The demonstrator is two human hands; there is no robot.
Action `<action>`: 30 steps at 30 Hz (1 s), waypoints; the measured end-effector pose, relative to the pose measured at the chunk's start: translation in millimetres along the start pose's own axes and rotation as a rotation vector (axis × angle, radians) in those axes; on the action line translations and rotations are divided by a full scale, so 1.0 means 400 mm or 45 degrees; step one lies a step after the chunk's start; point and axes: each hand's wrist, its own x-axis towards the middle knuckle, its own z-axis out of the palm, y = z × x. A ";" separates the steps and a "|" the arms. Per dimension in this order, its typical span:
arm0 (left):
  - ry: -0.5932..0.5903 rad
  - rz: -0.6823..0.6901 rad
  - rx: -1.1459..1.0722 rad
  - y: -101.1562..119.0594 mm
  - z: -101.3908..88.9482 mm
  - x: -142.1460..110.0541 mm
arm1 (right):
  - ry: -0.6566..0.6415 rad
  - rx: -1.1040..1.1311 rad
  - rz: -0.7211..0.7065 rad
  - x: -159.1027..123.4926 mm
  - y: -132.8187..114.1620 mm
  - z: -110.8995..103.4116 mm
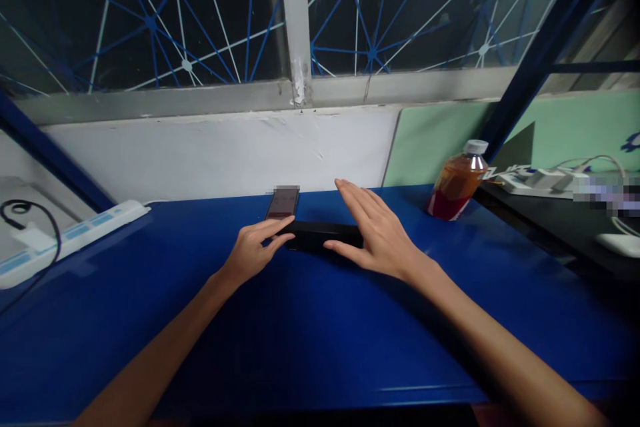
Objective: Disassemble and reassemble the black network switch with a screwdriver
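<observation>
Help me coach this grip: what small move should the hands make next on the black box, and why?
Probably curl the right hand down onto the black box: its fingers lie flat and open above the right end, while the left hand already touches the left end.

Black oblong box (323, 237) flat on blue table, long side crosswise.

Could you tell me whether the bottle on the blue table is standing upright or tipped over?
Upright. The bottle stands on its base on the blue table, white cap on top, amber liquid reaching near the neck.
</observation>
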 end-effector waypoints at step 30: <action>-0.242 -0.282 -0.148 0.031 -0.038 0.012 | -0.502 0.182 0.161 -0.023 0.043 -0.012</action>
